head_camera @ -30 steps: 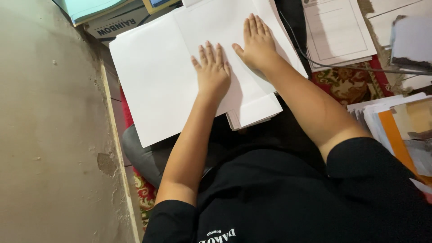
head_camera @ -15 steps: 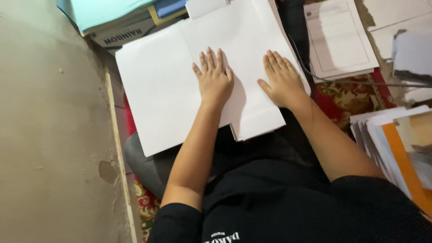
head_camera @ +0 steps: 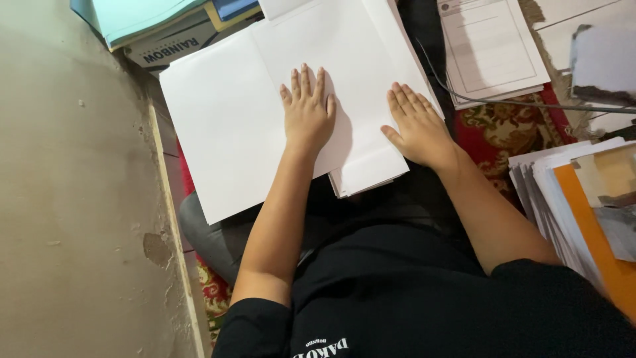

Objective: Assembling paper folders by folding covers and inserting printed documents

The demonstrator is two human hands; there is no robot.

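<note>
Patterned red carpet (head_camera: 510, 126) underlies scattered paperwork. Left hand (head_camera: 307, 114) and right hand (head_camera: 419, 124) lie flat, fingers spread, gripping nothing, pressing the white paper stack (head_camera: 358, 73) on the lap to steady it.

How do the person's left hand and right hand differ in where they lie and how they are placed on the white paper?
The left hand lies near the middle of the white paper stack; the right hand lies at its right edge. The left hand's fingers point straight up the picture; the right hand's fingers lean to the left. Both are flat, palm down, holding nothing.
</note>
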